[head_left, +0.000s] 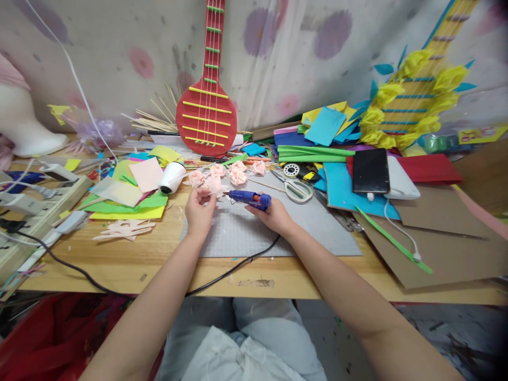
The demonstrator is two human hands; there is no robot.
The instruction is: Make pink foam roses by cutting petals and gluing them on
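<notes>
My left hand point(199, 210) pinches a pale pink paper flower piece point(214, 186) above the grey cutting mat point(313, 227). My right hand point(273, 214) grips a blue glue gun point(250, 198), its nozzle pointing left at the pink piece. The gun's black cord point(234, 266) trails off the table's front edge. Several finished pink paper flowers point(238, 173) lie in a row just behind my hands.
Scissors point(296, 188) lie on the mat. A white cup point(172, 178) lies on its side among coloured paper sheets point(130, 198). Pink cut-outs point(125, 229) lie at left. A black phone point(371, 170), a red cardboard guitar point(206, 106), brown cardboard point(444, 238) and a power strip point(24, 203) are around.
</notes>
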